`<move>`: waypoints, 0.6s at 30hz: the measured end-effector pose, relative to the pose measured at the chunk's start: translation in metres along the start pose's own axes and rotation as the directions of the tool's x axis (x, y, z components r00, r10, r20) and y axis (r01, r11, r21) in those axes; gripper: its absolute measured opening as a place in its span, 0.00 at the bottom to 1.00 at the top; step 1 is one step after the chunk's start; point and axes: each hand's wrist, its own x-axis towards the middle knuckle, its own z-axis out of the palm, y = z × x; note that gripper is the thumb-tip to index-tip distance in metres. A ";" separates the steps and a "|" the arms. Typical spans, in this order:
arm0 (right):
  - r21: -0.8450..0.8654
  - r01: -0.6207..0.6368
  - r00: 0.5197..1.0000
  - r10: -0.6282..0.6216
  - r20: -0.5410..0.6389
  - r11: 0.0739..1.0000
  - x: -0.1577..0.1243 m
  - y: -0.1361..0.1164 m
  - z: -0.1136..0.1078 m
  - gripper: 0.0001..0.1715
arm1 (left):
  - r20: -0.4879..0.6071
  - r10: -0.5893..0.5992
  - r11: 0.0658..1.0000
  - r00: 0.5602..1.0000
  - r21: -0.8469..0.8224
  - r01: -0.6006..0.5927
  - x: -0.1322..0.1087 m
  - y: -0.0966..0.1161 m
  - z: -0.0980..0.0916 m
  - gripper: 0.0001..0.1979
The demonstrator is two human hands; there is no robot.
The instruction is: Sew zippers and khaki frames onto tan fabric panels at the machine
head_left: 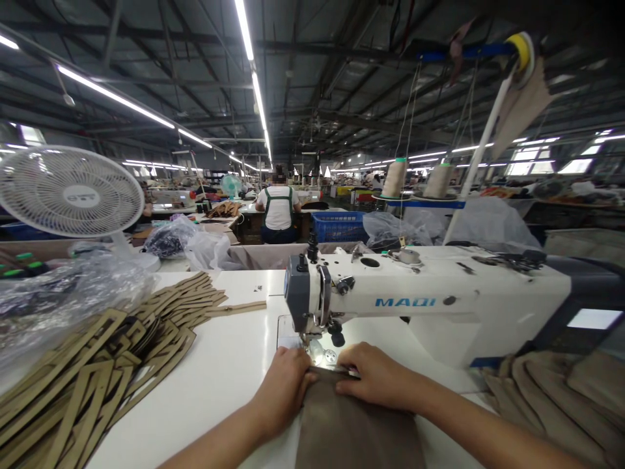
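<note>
A piece of brown fabric [359, 430] runs from the needle area of a white sewing machine [424, 296] down over the table's front edge. My left hand [289, 379] is closed on the fabric's left edge, just left of the presser foot. My right hand [375, 379] pinches the upper right edge, thumb below and fingers above. A small dark, thin shape shows by those right fingertips; I cannot make out what it is. The machine's lamp lights the spot between both hands. The needle tip is hard to see.
Brown strap-like frame pieces [112, 365] are heaped at left, beside clear plastic wrap [73, 293] and a white fan [73, 192]. Folded brown fabric [556, 397] lies at right. Thread cones [394, 177] stand behind the machine. A person [278, 208] sits farther off, near a blue crate [338, 227].
</note>
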 end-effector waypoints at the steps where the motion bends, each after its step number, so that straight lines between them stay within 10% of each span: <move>1: 0.012 -0.007 1.000 0.007 -0.004 1.000 0.002 0.000 0.002 0.10 | -0.002 0.001 1.000 1.000 0.003 -0.001 0.000 -0.001 0.000 0.07; 15: -0.069 -0.014 0.998 0.010 -0.055 0.998 0.010 -0.003 -0.003 0.11 | -0.075 -0.009 1.000 0.997 -0.028 0.007 0.001 -0.005 -0.007 0.02; 18: -0.194 0.011 0.995 -0.030 -0.094 0.981 0.001 -0.009 -0.007 0.09 | -0.187 -0.047 0.999 0.981 -0.021 0.044 -0.023 -0.004 -0.007 0.14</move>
